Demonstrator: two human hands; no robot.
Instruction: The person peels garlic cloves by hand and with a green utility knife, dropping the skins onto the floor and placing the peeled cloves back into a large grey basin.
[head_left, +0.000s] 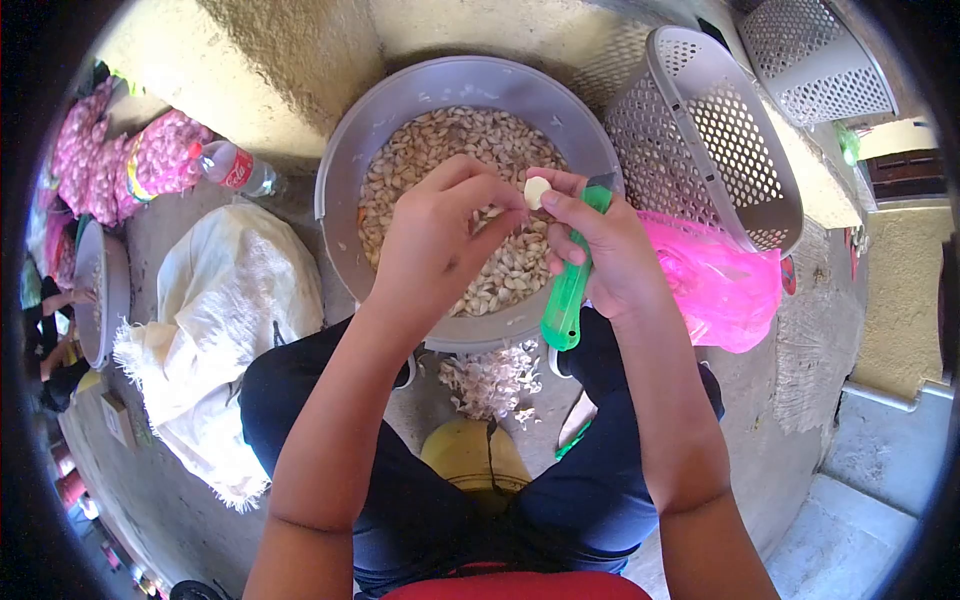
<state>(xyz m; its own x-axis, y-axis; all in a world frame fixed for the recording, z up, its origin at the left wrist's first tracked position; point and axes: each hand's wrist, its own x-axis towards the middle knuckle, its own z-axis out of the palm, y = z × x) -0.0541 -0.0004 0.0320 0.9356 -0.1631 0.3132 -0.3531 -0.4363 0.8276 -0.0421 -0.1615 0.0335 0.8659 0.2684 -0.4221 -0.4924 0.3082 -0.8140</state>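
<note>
Above a large grey basin (345,125) full of garlic cloves in water (500,282), both my hands meet. My right hand (622,250) is closed around a green box cutter (566,308), its blade end pointing up and away. Between that hand's thumb and index finger sits a pale, peeled garlic clove (536,190). My left hand (435,240) is just left of the clove, thumb and fingertips pinched together. Whatever is in that pinch, if anything, is too small to make out.
Garlic skins (492,380) lie on the floor below the basin. A perforated grey basket (690,130) and a pink plastic bag (715,285) are on the right. To the left are a white sack (225,290), a Coca-Cola bottle (235,168) and another person's hand (75,297) at a second basin (115,290).
</note>
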